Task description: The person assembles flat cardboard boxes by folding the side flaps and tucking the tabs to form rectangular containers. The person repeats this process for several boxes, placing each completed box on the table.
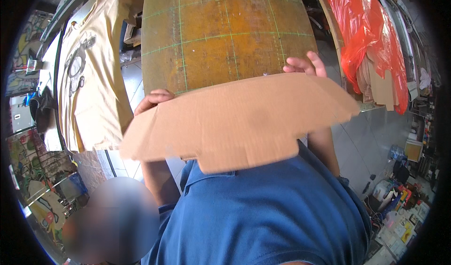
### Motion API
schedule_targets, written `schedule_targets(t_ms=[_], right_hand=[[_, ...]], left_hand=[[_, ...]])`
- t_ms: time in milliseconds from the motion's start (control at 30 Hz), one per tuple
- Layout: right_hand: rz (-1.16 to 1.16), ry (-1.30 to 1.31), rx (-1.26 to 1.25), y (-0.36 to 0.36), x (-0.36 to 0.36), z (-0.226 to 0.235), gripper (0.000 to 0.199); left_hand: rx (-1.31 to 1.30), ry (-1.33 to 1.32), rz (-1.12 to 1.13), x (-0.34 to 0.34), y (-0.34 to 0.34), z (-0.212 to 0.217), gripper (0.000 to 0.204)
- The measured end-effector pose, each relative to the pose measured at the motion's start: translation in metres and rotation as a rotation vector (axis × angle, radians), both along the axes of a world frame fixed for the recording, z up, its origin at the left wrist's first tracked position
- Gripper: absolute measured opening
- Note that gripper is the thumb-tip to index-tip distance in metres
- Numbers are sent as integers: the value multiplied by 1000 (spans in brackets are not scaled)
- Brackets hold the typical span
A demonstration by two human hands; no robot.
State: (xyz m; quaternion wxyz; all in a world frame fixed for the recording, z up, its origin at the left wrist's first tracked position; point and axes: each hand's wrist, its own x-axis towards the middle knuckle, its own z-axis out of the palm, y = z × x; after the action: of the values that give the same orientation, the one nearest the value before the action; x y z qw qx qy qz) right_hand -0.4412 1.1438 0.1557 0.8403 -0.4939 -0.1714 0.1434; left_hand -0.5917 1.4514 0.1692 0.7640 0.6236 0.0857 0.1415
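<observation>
A flat brown cardboard piece (249, 119) with creases, slanted ends and a tab on its near side is held up in front of my body, over the near end of the table. My left hand (155, 100) grips its far edge toward the left, fingers bent over the border; the rest of that hand is behind the board. At the far edge on the right, the curled fingers of my right hand (307, 66) stick out past the cardboard, while its palm is hidden. Both forearms pass beneath the piece. Its near edge is slightly blurred.
The worn brown table (206, 53) bears a green line grid. To the left, a beige printed T-shirt (91, 77) lies spread on a board. On the right, red plastic sheeting (361, 30) partly covers stacked cardboard (378, 84). A blurred round patch (112, 220) hides the lower left.
</observation>
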Motion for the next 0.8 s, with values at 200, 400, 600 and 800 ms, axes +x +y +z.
schedule_targets(t_ms=[200,400,600,800], right_hand=[[481,-10,337,-22,9,19,75],[300,80,-144,-37,12,18,71],[195,-334,-354,-20,12,13,55],[283,-258,-245,-31,11,1,59]], left_hand=[[199,-253,-77,-12,11,-31,52],[-398,-80,-133,-14,-1,2,61],[110,39,14,-9,-11,-1,67],[130,-24,-71,-13,-9,-5,75]])
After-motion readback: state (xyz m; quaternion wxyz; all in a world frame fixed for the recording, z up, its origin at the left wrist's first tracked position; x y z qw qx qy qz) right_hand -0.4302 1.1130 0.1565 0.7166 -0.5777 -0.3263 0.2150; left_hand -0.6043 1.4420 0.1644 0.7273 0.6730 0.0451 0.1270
